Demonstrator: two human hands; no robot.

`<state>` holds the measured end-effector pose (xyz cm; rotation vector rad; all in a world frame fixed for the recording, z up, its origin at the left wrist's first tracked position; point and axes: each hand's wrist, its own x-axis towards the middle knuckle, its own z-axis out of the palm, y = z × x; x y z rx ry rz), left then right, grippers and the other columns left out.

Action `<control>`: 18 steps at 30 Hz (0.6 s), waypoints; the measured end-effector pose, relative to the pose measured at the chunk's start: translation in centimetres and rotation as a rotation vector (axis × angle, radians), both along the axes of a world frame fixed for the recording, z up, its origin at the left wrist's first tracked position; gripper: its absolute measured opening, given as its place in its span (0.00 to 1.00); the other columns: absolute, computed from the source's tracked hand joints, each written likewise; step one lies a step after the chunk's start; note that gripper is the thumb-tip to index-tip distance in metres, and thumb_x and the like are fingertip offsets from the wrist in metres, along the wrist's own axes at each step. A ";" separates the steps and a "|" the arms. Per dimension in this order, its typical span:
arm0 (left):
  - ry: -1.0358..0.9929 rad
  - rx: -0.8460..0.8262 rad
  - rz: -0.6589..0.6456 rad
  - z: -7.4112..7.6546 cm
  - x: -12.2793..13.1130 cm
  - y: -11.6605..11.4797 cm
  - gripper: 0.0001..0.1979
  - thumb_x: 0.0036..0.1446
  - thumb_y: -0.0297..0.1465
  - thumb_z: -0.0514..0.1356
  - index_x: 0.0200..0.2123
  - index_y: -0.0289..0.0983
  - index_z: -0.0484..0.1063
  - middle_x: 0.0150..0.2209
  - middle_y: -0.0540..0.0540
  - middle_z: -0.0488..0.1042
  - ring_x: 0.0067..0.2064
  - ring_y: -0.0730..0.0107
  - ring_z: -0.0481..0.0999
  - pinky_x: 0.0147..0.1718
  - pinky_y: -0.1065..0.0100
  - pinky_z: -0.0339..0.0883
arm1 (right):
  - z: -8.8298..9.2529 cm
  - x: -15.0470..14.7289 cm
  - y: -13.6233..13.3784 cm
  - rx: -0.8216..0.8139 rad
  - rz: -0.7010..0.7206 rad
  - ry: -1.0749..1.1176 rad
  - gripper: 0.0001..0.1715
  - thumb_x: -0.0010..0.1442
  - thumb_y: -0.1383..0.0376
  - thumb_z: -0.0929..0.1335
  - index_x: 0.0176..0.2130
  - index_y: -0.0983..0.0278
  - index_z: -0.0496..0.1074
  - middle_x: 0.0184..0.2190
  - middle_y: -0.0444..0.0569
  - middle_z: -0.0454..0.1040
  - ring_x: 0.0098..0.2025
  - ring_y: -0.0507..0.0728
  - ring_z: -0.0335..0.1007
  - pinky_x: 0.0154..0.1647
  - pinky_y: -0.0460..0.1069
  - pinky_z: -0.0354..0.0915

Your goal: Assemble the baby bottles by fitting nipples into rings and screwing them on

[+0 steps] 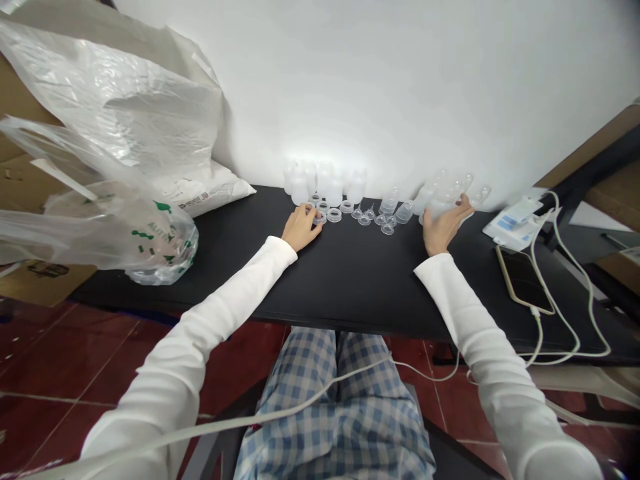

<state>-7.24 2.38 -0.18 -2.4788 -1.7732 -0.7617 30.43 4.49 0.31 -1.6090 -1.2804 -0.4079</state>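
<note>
Small translucent white bottles stand in a group by the wall. Before them lie several clear screw rings. My left hand rests at the left end of the rings, fingers slightly bent and apart, fingertips touching or just over a ring. Clear nipples lie on the table in the middle, with clear dome caps beside them. On the right, my right hand spreads thumb and fingers against a cluster of capped bottles. The palm side and any contact there are partly hidden.
A black table meets a white wall. Plastic bags and a large white sack crowd the left. On the right lie a phone, a white box and cables. A cable crosses my lap.
</note>
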 end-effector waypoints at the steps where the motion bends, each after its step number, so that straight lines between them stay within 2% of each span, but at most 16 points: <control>1: -0.007 0.003 -0.004 -0.1 0.0 0.1 0.13 0.64 0.33 0.58 0.49 0.34 0.73 0.53 0.33 0.67 0.53 0.48 0.73 0.54 0.51 0.69 | 0.1 -0.2 -0.1 0.040 -0.018 -0.011 0.40 0.64 0.51 0.66 0.64 0.70 0.53 0.58 0.68 0.57 0.63 0.69 0.60 0.64 0.67 0.62; 3: -0.025 0.013 -0.020 -0.2 -0.1 0.2 0.11 0.64 0.33 0.58 0.46 0.34 0.73 0.53 0.33 0.67 0.53 0.48 0.73 0.54 0.52 0.69 | 0.5 -0.7 -0.5 0.096 -0.011 -0.036 0.29 0.66 0.52 0.64 0.57 0.69 0.60 0.53 0.66 0.63 0.57 0.68 0.65 0.60 0.67 0.63; 5: -0.047 0.018 -0.033 -0.4 -0.2 0.3 0.09 0.63 0.32 0.59 0.44 0.35 0.72 0.52 0.34 0.67 0.53 0.49 0.73 0.54 0.52 0.69 | 1.0 -1.5 -1.1 0.053 0.110 -0.089 0.20 0.69 0.54 0.60 0.48 0.66 0.66 0.42 0.59 0.69 0.46 0.64 0.70 0.51 0.62 0.67; 7: -0.074 0.018 -0.031 -0.4 -0.2 0.3 0.08 0.63 0.32 0.59 0.43 0.35 0.72 0.52 0.35 0.67 0.53 0.50 0.74 0.55 0.53 0.69 | 1.5 -2.5 -1.8 -0.108 0.327 -0.197 0.19 0.71 0.54 0.57 0.41 0.64 0.69 0.30 0.51 0.70 0.33 0.60 0.69 0.41 0.55 0.67; 9: -0.127 0.021 -0.024 -0.4 -0.1 0.2 0.07 0.63 0.32 0.59 0.42 0.36 0.71 0.51 0.35 0.67 0.53 0.52 0.74 0.56 0.54 0.69 | 1.8 -3.4 -2.6 -0.277 0.516 -0.329 0.18 0.70 0.55 0.60 0.42 0.63 0.72 0.25 0.48 0.70 0.29 0.58 0.68 0.34 0.51 0.63; 13: -0.349 0.035 -0.041 -0.2 0.2 0.1 0.05 0.62 0.33 0.60 0.37 0.38 0.69 0.47 0.40 0.69 0.51 0.58 0.74 0.55 0.58 0.69 | 2.2 -4.5 -3.4 -0.451 0.658 -0.483 0.19 0.68 0.56 0.64 0.52 0.62 0.75 0.25 0.47 0.74 0.28 0.57 0.70 0.31 0.49 0.59; 15: -0.513 -0.001 -0.037 -0.2 0.4 0.2 0.07 0.62 0.33 0.61 0.34 0.38 0.67 0.42 0.43 0.71 0.46 0.63 0.75 0.52 0.60 0.70 | 2.2 -4.4 -3.3 -0.499 0.664 -0.537 0.18 0.68 0.56 0.65 0.51 0.61 0.77 0.28 0.48 0.76 0.29 0.57 0.71 0.31 0.49 0.58; 18: -0.844 -0.196 -0.030 -0.1 1.0 0.3 0.11 0.66 0.35 0.59 0.31 0.38 0.65 0.36 0.48 0.74 0.36 0.71 0.75 0.44 0.66 0.72 | 1.9 -3.9 -2.9 -0.545 0.649 -0.534 0.17 0.65 0.54 0.68 0.48 0.61 0.76 0.32 0.49 0.77 0.30 0.56 0.71 0.30 0.49 0.59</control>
